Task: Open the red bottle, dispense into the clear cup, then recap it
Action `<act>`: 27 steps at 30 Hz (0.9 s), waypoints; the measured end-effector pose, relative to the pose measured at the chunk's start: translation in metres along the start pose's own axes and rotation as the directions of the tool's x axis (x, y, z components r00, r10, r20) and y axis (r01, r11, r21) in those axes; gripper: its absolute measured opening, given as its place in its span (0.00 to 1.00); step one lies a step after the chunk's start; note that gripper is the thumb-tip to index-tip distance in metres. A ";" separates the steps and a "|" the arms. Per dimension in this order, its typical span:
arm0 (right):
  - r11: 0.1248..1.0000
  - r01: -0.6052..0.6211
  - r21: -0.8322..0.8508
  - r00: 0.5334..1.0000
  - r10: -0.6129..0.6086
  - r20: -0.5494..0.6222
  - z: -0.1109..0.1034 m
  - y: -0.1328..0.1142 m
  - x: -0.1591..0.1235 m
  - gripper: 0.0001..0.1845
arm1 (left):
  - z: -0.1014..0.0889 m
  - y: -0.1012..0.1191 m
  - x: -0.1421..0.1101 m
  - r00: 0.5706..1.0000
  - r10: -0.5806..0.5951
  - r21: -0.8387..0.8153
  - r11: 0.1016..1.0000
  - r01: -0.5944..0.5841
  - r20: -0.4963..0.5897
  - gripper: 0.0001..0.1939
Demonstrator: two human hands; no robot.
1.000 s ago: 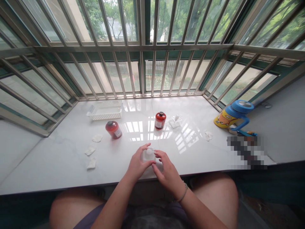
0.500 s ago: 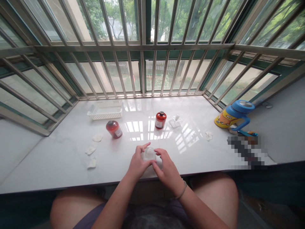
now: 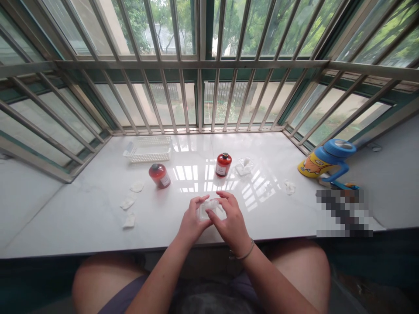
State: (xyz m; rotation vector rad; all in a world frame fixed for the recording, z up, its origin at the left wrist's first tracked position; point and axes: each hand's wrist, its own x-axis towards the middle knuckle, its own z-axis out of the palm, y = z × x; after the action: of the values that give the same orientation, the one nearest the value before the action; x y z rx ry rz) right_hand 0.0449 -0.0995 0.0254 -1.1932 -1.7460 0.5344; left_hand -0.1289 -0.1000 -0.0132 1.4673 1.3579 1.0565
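A clear container [image 3: 203, 214] is held in the grip of the left hand [image 3: 192, 221], in front and right of the white basket [image 3: 149, 158]; its top is pinched by the right hand [image 3: 232, 219]. A red bottle [image 3: 159, 176] is set before that basket.

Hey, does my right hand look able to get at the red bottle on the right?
Likely yes: nothing visible stands between your right hand and the red bottle, though that hand seems busy at the clear container.

Barred windows [image 3: 186, 30] (green trees [image 3: 278, 26] outside) reflect brightly on the white countertop [image 3: 81, 218].
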 end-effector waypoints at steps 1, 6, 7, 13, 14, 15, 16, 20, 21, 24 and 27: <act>1.000 0.003 0.001 1.000 -0.003 -0.004 -0.003 -0.002 0.000 0.12 | 0.000 0.000 0.000 1.000 -0.002 -0.006 1.000 0.002 -0.002 0.32; 1.000 -0.014 0.014 1.000 0.014 0.009 -0.009 -0.001 -0.003 0.13 | 0.001 0.000 0.000 1.000 -0.003 0.000 1.000 0.003 -0.013 0.33; 1.000 -0.019 0.020 1.000 0.018 0.014 -0.009 0.000 -0.004 0.14 | 0.001 0.000 0.000 1.000 0.000 0.003 1.000 0.000 -0.012 0.33; 0.998 -0.038 0.051 0.999 0.037 0.026 -0.007 -0.001 -0.007 0.15 | 0.001 0.002 0.000 1.000 0.017 0.007 1.000 -0.017 -0.017 0.31; 0.998 -0.039 0.053 0.999 0.037 0.027 -0.008 -0.002 -0.007 0.15 | 0.001 0.002 0.000 1.000 0.018 0.009 1.000 -0.018 -0.016 0.31; 0.998 -0.039 0.058 0.999 0.038 0.024 -0.008 -0.002 -0.007 0.15 | 0.001 0.003 0.000 1.000 0.016 0.011 1.000 -0.016 -0.014 0.31; 0.997 -0.041 0.067 0.999 0.040 0.018 -0.009 -0.003 -0.007 0.15 | 0.000 0.003 0.000 1.000 0.012 0.014 1.000 -0.012 -0.013 0.31; 0.993 -0.050 0.109 0.997 0.055 -0.046 -0.016 -0.001 -0.009 0.14 | -0.001 0.002 0.000 1.000 -0.006 0.006 1.000 0.007 -0.008 0.34; 0.993 -0.044 0.110 0.996 0.051 -0.068 -0.019 0.001 -0.010 0.14 | -0.001 0.002 0.000 1.000 -0.004 0.002 1.000 0.005 -0.009 0.35; 0.998 -0.003 0.055 0.990 0.011 -0.141 -0.035 0.015 -0.010 0.15 | -0.002 0.001 0.000 1.000 0.016 0.001 1.000 -0.016 -0.010 0.38; 0.993 0.045 -0.112 0.977 -0.067 -0.203 -0.061 0.045 -0.007 0.16 | -0.003 0.002 0.000 1.000 0.025 0.016 1.000 -0.025 -0.007 0.37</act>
State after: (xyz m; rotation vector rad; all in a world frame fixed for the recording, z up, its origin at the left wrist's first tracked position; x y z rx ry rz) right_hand 0.1204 -0.0945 0.0173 -1.2240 -1.6411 0.2746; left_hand -0.1309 -0.0999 -0.0110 1.4970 1.3586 1.0705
